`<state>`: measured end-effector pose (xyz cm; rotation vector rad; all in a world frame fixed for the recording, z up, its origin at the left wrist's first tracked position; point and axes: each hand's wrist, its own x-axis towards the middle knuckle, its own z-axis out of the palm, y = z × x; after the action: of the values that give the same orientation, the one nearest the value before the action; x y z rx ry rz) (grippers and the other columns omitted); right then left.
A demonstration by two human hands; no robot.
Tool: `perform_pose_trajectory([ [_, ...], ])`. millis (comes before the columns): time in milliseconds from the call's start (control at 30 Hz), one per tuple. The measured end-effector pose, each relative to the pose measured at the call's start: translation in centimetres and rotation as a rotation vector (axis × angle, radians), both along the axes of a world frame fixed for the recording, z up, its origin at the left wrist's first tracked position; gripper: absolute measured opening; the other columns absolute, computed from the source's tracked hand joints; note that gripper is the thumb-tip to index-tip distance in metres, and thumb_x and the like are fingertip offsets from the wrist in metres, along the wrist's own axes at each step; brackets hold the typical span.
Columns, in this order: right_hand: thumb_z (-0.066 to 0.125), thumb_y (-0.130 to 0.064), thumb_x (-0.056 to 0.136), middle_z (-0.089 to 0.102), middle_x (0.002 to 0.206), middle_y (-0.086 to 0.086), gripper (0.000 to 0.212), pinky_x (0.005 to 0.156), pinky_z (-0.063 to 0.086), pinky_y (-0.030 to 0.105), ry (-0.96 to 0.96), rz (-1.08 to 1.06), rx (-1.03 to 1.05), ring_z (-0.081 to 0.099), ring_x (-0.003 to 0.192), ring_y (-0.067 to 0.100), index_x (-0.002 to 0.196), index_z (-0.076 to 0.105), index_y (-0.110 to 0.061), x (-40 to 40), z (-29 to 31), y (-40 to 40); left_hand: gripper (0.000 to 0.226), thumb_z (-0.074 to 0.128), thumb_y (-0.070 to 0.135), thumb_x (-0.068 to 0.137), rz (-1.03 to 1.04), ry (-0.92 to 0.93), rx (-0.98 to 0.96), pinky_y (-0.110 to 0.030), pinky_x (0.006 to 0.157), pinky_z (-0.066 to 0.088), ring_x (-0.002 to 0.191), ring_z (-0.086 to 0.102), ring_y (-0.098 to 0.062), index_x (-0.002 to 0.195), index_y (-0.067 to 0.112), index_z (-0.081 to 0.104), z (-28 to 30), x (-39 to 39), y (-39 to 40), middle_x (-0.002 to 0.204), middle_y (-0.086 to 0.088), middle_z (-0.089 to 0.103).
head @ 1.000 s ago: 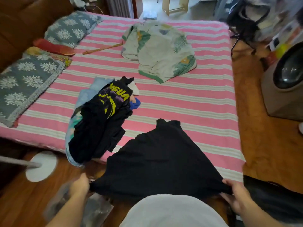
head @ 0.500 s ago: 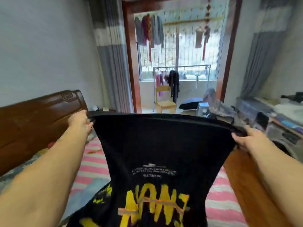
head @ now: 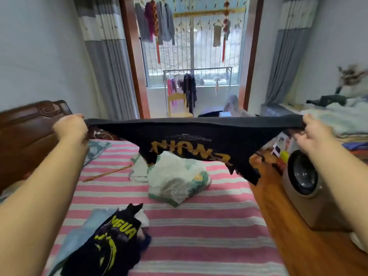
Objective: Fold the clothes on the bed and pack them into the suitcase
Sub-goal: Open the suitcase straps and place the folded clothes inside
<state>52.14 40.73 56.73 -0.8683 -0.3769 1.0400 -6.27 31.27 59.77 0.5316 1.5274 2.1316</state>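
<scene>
I hold a black T-shirt point(head: 199, 142) with yellow lettering stretched out in the air above the bed. My left hand point(head: 70, 127) grips its left corner and my right hand point(head: 312, 130) grips its right corner. The shirt billows almost flat, its lower part flung away from me. A pile of dark clothes point(head: 103, 244) with yellow print and a light blue garment lies on the pink striped bed point(head: 199, 236) near my left arm. A white leaf-patterned bundle point(head: 175, 180) lies further up the bed. No suitcase is in view.
A wooden headboard point(head: 29, 132) stands at the left. A thin wooden stick point(head: 107, 173) lies on the sheet. A round-door washing machine point(head: 304, 186) sits on the wooden floor at the right, with piled cloth behind it. A balcony doorway lies ahead.
I lifted the black shirt off the bed's near edge into the air. Since half a second ago its lower part has swung up and away, uncovering the bed.
</scene>
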Motion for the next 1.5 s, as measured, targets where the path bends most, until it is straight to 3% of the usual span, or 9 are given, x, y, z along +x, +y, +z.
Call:
perform_pose_trajectory([
  [100,0.059,-0.023,0.102,0.063,0.113,0.004,0.029,0.072,0.061,0.034,-0.182,0.001,-0.222,0.066,0.094,0.018,0.129,0.054,-0.013,0.7,-9.5,-3.0,0.023,0.046,0.0,0.097,0.026,0.031,-0.221,-0.02,0.041,0.049,0.062,0.061,-0.023,0.106,0.014,0.061,-13.1,1.7,-2.7,0.086,-0.008,0.06],
  [267,0.059,-0.019,0.102,0.054,0.101,0.017,0.018,0.031,0.035,0.016,-0.401,0.052,-0.571,0.048,0.06,0.021,0.085,0.057,-0.013,3.3,-27.9,-8.8,0.011,0.059,0.002,0.093,-0.117,-0.016,-0.723,-0.016,0.038,0.045,0.032,0.054,-0.01,0.096,-0.005,0.067,-35.9,3.5,-9.6,0.063,-0.013,0.064],
  [500,0.062,-0.018,0.1,0.065,0.089,0.011,0.016,0.045,0.054,0.028,-0.436,0.199,-1.135,0.062,0.067,0.023,0.106,0.063,-0.003,4.8,-48.4,-16.5,0.01,0.052,0.0,0.099,-0.164,-0.27,-1.196,-0.021,0.032,0.044,0.038,0.06,-0.022,0.094,0.0,0.061,-55.3,7.8,-18.1,0.069,-0.019,0.065],
  [733,0.081,-0.023,0.08,0.072,0.098,0.022,0.027,0.079,0.06,0.054,-0.653,0.171,-1.495,0.07,0.079,0.039,0.089,0.064,-0.004,5.2,-58.9,-21.2,0.02,0.059,-0.002,0.098,-0.245,-0.381,-1.412,-0.024,0.04,0.046,0.06,0.052,-0.023,0.079,0.006,0.054,-63.1,9.4,-22.3,0.059,-0.012,0.061],
  [900,0.072,-0.027,0.092,0.06,0.093,0.013,0.017,0.059,0.045,0.037,-1.187,0.366,-1.608,0.056,0.076,0.031,0.108,0.069,-0.02,7.2,-57.9,-22.1,0.015,0.071,-0.003,0.089,-0.21,-0.204,-1.45,-0.018,0.03,0.044,0.064,0.053,-0.023,0.086,0.002,0.058,-62.9,7.0,-22.8,0.081,-0.015,0.059],
  [1067,0.068,-0.023,0.096,0.066,0.113,0.022,0.02,0.092,0.05,0.044,-0.991,0.307,-1.547,0.06,0.105,0.042,0.107,0.069,-0.007,8.2,-60.1,-23.1,0.021,0.067,0.004,0.094,-0.058,-0.342,-1.369,-0.039,0.055,0.056,0.09,0.064,-0.033,0.113,0.0,0.06,-64.1,4.9,-23.6,0.099,-0.019,0.063],
  [1200,0.067,-0.02,0.095,0.064,0.105,0.015,0.005,0.097,0.052,0.058,-0.894,0.314,-1.556,0.061,0.103,0.038,0.099,0.068,-0.017,7.6,-62.6,-25.6,0.016,0.06,0.005,0.093,-0.212,0.295,-1.576,-0.048,0.082,0.052,0.099,0.06,-0.046,0.106,-0.003,0.058,-63.3,7.4,-24.2,0.107,-0.028,0.063],
  [1267,0.066,-0.019,0.095,0.063,0.104,0.014,0.005,0.096,0.052,0.058,-0.909,0.346,-1.576,0.06,0.102,0.038,0.095,0.065,-0.015,6.8,-63.8,-26.8,0.016,0.053,-0.004,0.089,-0.388,0.619,-1.605,-0.05,0.076,0.043,0.093,0.057,-0.046,0.101,0.004,0.047,-63.0,8.8,-24.9,0.099,-0.022,0.056],
  [1500,0.061,-0.016,0.099,0.064,0.095,0.015,0.01,0.093,0.051,0.05,-1.153,0.47,-1.576,0.059,0.095,0.035,0.09,0.063,-0.013,4.9,-68.1,-28.9,0.046,0.062,-0.003,0.083,-0.75,1.093,-1.749,-0.049,0.063,0.048,0.08,0.063,-0.044,0.118,0.017,0.04,-70.1,6.5,-27.0,0.101,-0.012,0.041],
])
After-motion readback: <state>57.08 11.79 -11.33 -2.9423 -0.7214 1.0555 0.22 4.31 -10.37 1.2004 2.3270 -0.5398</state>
